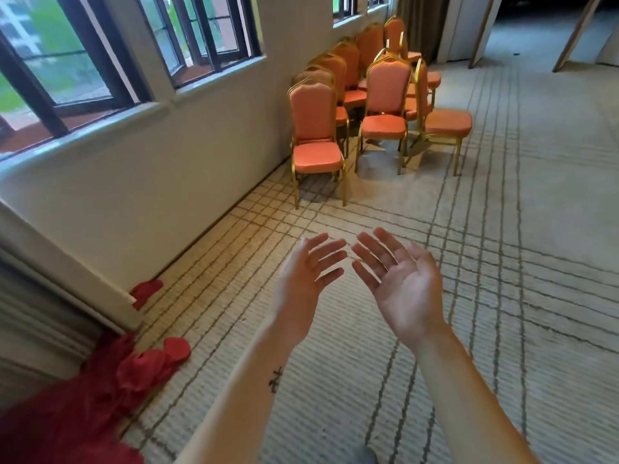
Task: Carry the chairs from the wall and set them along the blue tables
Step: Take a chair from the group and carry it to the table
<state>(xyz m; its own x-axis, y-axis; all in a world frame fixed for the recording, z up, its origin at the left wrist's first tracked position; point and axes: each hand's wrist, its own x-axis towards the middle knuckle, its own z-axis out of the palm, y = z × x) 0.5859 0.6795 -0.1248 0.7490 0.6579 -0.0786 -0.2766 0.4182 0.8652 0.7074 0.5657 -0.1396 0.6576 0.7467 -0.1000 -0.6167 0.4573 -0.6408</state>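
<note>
Several orange padded chairs with gold metal frames stand clustered by the white wall (150, 182) under the windows. The nearest chair (315, 128) faces me, beside a second chair (387, 105) and a third chair (442, 118) turned sideways. More chairs are lined up behind them along the wall. My left hand (308, 279) and my right hand (398, 279) are raised in front of me, fingers spread, palms turned inward, holding nothing. Both hands are well short of the chairs. No blue tables are in view.
Patterned beige carpet (502, 262) stretches ahead and to the right. Red cloth (83, 406) and red petals lie at the lower left by a wall corner. Curtains and a doorway (522, 31) stand at the far end.
</note>
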